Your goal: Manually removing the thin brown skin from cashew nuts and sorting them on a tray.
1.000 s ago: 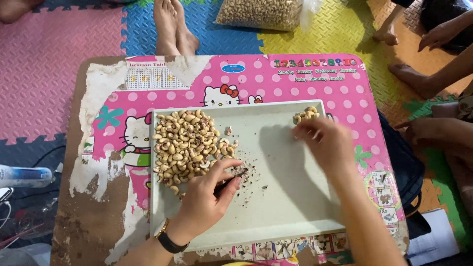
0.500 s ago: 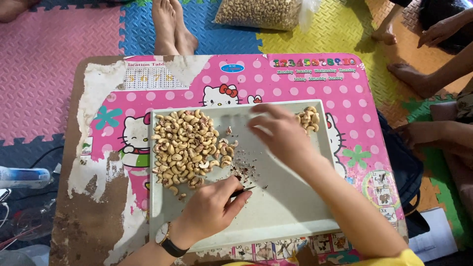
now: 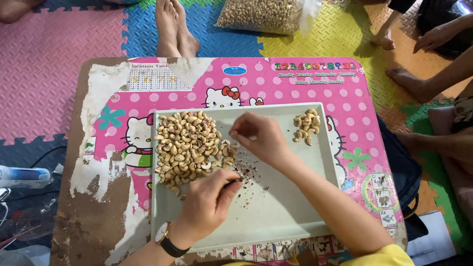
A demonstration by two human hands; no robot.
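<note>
Back from the small peeled pile (image 3: 306,126), the right hand (image 3: 258,138) pinches at a cashew beside the big heap (image 3: 187,147) on the tray (image 3: 276,216); left hand (image 3: 207,202) grips a small blade.

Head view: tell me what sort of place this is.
Probably a home floor used for hand-sorting cashews. A low children's table with a cartoon top stands on coloured foam mats, barefoot people sit round it, and a tray holds cashews.

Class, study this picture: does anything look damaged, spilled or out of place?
Yes. The table's pink covering is torn away along its left side, baring brown board. Dark skin flakes lie scattered on the tray beside the cashew pile.
</note>
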